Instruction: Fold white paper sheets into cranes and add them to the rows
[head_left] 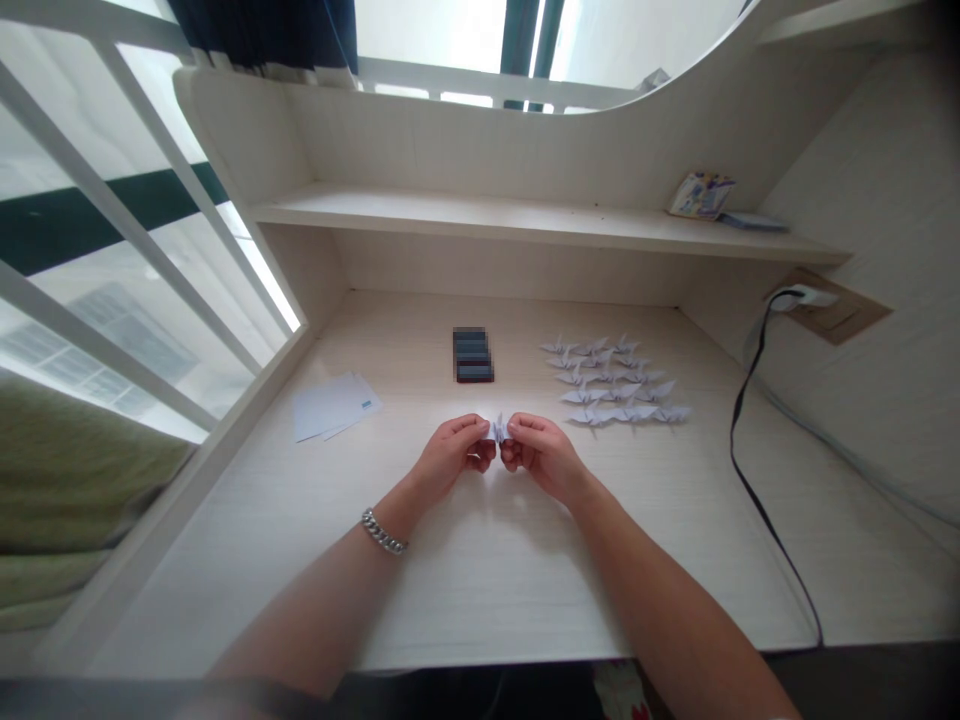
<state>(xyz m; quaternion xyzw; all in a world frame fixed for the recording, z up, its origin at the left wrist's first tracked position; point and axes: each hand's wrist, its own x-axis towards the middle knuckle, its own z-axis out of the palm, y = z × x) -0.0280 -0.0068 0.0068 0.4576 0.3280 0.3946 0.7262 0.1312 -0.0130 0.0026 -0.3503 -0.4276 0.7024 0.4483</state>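
Note:
A small white paper crane is pinched between my two hands above the middle of the desk. My left hand grips its left side between thumb and fingers. On the other side, my right hand pinches the right part, and the fingertips hide much of the paper. Several finished paper cranes stand in rows on the desk to the right. Left of my hands lie a few sheets of white paper, overlapping, one with a small blue mark.
Behind my hands lies a dark, blurred-out rectangular object. A shelf spans the back of the desk, with a colourful small box on it. A black cable runs from the wall socket down the right side.

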